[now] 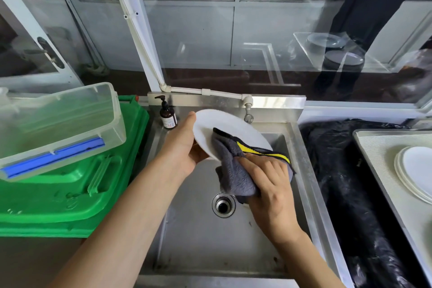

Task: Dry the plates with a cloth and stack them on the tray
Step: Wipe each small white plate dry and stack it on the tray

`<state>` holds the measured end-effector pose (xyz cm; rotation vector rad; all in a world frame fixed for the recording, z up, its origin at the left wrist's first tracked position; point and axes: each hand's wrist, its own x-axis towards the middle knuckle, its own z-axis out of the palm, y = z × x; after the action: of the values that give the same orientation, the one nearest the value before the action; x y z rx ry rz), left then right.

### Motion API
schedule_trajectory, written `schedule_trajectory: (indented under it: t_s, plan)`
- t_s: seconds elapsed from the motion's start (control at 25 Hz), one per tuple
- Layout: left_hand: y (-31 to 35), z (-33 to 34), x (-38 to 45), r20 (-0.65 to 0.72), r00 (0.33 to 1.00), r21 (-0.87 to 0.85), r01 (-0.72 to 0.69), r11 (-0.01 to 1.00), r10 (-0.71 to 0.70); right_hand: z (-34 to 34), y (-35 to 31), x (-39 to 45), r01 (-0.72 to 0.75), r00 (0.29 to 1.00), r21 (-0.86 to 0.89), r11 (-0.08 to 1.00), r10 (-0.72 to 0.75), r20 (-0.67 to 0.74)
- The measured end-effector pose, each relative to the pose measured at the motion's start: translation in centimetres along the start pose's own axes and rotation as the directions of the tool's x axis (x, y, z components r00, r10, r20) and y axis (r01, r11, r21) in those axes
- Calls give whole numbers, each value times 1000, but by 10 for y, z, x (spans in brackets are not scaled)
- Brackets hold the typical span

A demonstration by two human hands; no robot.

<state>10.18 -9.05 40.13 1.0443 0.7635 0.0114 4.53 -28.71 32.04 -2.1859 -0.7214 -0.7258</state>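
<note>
Over a steel sink [236, 241], the left hand [182, 149] grips a white plate [224, 128] by its rim while the right hand [268, 184] clutches a grey microfibre cloth [231, 170] against it; the plate looks rigid, slick and breakable, best held at the edge.

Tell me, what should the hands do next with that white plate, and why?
Probably keep wiping: slide the grey cloth across the white plate. The right hand grips the cloth low on the plate, the left hand holds its rim over the sink, and most of its face looks unwiped.
</note>
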Motion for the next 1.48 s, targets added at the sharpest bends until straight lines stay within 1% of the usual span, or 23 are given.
schedule_trajectory:
  t_s: [0.04,0.08,0.12,0.16,0.2,0.28,0.36,0.48,0.52,0.56,0.64,0.72,0.76,0.84,0.92,0.96,1.04,1.12,1.16,1.24,1.28,1.36,1.48]
  plan:
    - [-1,-2,-1,32,999,0,37,999,-37,-2,-3,2,-115,993,86,990,116,-8]
    - [-3,-4,-1,58,997,24,42,999,-44,-5,-5,6,-238,969,235,942,247,-9]
    - [-5,-7,-1,64,998,77,14,997,-18,-8,-5,10,-329,932,419,846,362,1]
    - [-8,-9,1,42,999,159,-39,987,33,-11,-3,14,-378,893,572,728,449,19]
    - [-11,-12,3,18,994,242,-106,964,104,-15,-1,17,-403,857,660,634,514,31]
    - [-17,-17,8,38,975,329,-218,919,218,-21,6,19,-458,788,738,495,611,79]
    - [-21,-19,10,97,977,289,-209,934,189,-22,11,19,-507,716,788,351,680,157]
    - [-24,-26,11,153,983,193,-131,972,103,-20,17,19,-525,570,841,127,787,237]
    - [-25,-29,10,195,977,143,-111,984,82,-20,19,20,-519,527,851,81,814,244]
    - [-27,-31,9,253,965,95,-88,992,62,-20,20,20,-509,503,859,52,828,247]
    - [-32,-33,8,353,935,9,-47,999,41,-19,19,19,-488,498,872,29,830,251]
    - [-36,-32,6,399,916,-33,-33,999,44,-16,17,16,-502,494,863,50,836,239]
    - [-36,-30,4,407,912,-34,-38,999,48,-15,16,15,-526,484,845,95,851,205]
    - [-36,-27,0,421,906,-19,-47,999,51,-12,19,13,-610,465,754,243,881,92]
    - [-35,-24,-5,421,906,-5,-48,999,45,-10,24,14,-667,476,648,366,880,-8]
    - [-35,-23,-7,414,909,-2,-54,999,50,-9,27,15,-679,502,604,417,864,-33]
    - [-34,-18,-15,408,910,8,-82,997,71,-11,32,26,-686,574,529,500,818,-30]
    - [-37,-12,-25,400,913,39,-104,994,80,-14,34,42,-664,674,423,617,739,-20]
    - [-38,-9,-29,387,919,50,-101,994,74,-15,33,50,-617,744,364,698,668,-20]
    - [-43,-1,-35,360,930,58,-101,993,73,-10,28,64,-448,886,273,852,464,6]
    - [-46,3,-36,338,938,57,-104,993,79,-5,24,69,-357,932,236,904,361,31]
    - [-48,7,-36,288,953,36,-110,993,95,8,13,71,-261,965,174,949,256,54]
    - [-46,12,-34,232,971,-7,-54,999,54,22,-3,57,-250,968,178,952,247,43]
